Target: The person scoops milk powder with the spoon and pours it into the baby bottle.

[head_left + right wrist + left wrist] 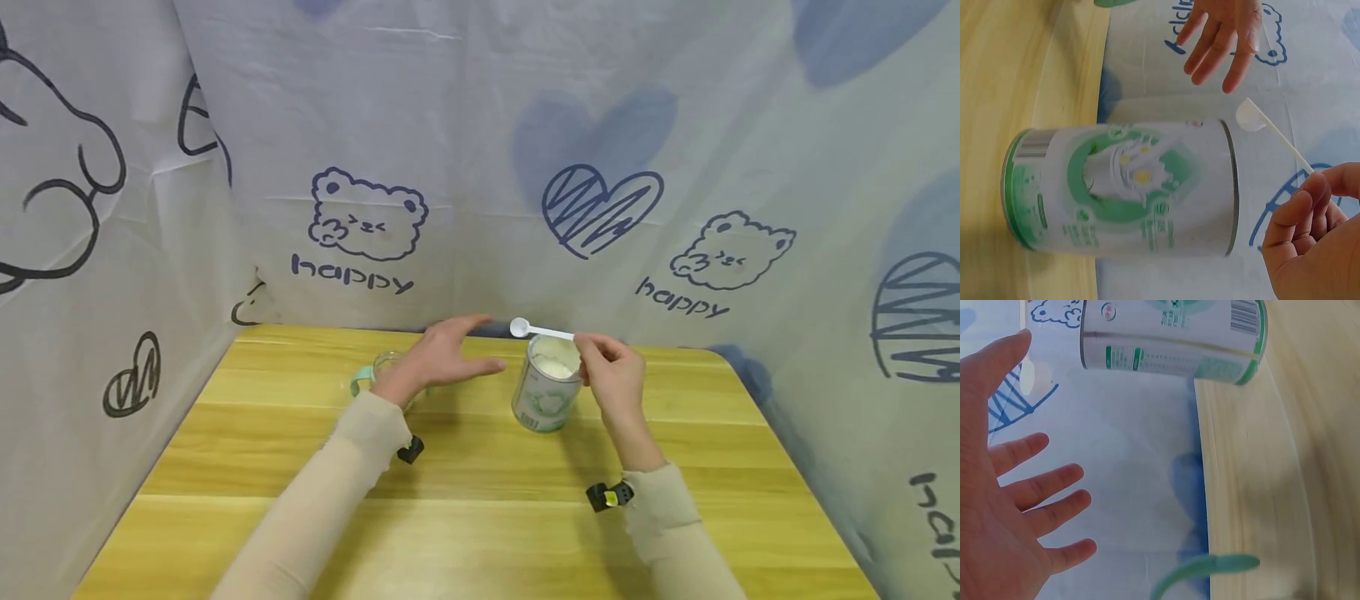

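Note:
Between finger and thumb, my right hand (617, 377) pinches the handle end of a white measuring scoop (542, 330). The scoop's bowl points left, above the rim of a milk powder can (546, 402). The can stands upright without a lid, pale powder (553, 367) inside. My left hand (441, 354) hovers left of the can, fingers spread and holding nothing, as the left wrist view also shows. Partly hidden behind that hand is a clear cup (386, 362) with a green handle (358, 382). Whether the scoop holds powder I cannot tell.
The can and cup stand toward the back of a wooden table (465, 525). A pale cloth (480, 150) with printed bears and hearts hangs behind the table and along both sides. Each wrist wears a small black device (411, 450).

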`<state>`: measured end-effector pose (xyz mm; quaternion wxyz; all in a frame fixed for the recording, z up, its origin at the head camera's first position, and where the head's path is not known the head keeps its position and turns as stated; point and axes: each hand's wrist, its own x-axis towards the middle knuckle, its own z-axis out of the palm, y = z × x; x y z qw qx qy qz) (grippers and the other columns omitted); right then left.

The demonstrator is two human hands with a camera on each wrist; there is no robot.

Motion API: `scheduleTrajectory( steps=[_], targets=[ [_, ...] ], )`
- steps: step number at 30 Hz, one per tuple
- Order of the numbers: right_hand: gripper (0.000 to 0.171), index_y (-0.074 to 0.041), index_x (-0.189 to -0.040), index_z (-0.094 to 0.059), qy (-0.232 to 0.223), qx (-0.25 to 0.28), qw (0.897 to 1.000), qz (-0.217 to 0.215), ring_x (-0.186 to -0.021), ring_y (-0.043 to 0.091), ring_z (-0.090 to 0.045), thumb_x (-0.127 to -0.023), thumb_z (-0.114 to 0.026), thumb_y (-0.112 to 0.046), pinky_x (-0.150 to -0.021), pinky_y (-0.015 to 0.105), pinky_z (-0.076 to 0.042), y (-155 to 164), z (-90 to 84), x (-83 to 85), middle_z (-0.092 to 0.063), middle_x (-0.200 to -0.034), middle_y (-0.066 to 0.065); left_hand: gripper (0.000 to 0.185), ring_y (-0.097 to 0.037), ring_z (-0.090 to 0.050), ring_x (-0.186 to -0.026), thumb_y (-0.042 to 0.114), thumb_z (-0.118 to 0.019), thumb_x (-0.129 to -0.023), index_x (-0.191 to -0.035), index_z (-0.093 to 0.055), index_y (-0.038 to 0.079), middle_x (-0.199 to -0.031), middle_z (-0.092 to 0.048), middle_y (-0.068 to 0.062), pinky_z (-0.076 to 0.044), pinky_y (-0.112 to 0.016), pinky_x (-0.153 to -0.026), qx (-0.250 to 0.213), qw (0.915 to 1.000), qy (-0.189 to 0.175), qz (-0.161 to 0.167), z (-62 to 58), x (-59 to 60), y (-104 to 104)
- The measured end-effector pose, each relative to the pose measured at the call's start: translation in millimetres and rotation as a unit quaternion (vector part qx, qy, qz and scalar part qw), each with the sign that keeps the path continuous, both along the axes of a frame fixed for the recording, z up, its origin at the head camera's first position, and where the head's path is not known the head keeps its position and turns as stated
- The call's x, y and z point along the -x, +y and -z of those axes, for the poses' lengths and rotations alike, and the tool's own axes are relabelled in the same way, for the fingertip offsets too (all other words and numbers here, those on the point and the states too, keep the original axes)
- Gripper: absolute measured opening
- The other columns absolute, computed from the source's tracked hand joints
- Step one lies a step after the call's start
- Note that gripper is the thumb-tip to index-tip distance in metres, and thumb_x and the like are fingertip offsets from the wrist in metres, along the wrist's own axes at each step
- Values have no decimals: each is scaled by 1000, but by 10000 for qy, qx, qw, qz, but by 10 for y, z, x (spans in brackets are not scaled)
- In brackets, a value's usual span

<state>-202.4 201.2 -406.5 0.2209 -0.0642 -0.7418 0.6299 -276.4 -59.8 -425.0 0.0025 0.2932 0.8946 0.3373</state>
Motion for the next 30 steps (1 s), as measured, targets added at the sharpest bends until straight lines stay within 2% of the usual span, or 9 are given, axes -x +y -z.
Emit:
scheduleTrajectory(
  steps=[4, 11, 20, 25, 30],
  targets=[
    [30, 9, -106, -76, -70, 13, 9999, 139, -53, 3, -54, -98, -75, -20, -50, 17, -49, 102, 15, -30, -59, -59, -11, 92, -32, -42, -154, 69, -70, -90, -163, -40, 23, -168, -43, -6, -35, -57, -126, 4, 10000, -83, 20, 12, 4, 138],
    [26, 9, -102, -76, 73, 109, 9995, 294, -49, 2, -53, -97, -75, -17, -47, 17, -47, 227, 55, -50, -59, -56, -9, 92, -31, -43, -153, 69, -71, -89, -163, -41, 22, -167, -44, -6, -37, -54, -125, 12, 9997, -163, 198, 19, -8, 368],
    [29, 7, -101, -76, 38, -88, 9989, 451, -48, 3, -52, -98, -76, -23, -49, 19, -48, 352, 83, -110, -57, -55, -11, 91, -31, -45, -151, 65, -74, -89, -162, -42, 22, -164, -48, -8, -39, -56, -124, -76, 9993, -198, 302, 59, -25, 557],
    [30, 7, -99, -76, -6, -151, 9986, 499, -47, 4, -52, -98, -76, -23, -48, 18, -47, 403, 114, -134, -57, -53, -10, 96, -35, -46, -151, 66, -74, -88, -164, -39, 18, -163, -49, -12, -41, -59, -122, -55, 9989, -261, 391, 85, -37, 638],
    [27, 7, -100, -77, -93, -227, 9985, 481, -48, 4, -52, -98, -75, -20, -48, 18, -47, 445, 184, -142, -57, -54, -10, 98, -35, -46, -150, 65, -74, -89, -163, -39, 11, -163, -48, -14, -41, -56, -122, 6, 9989, -194, 419, 104, -31, 695]
  ],
)
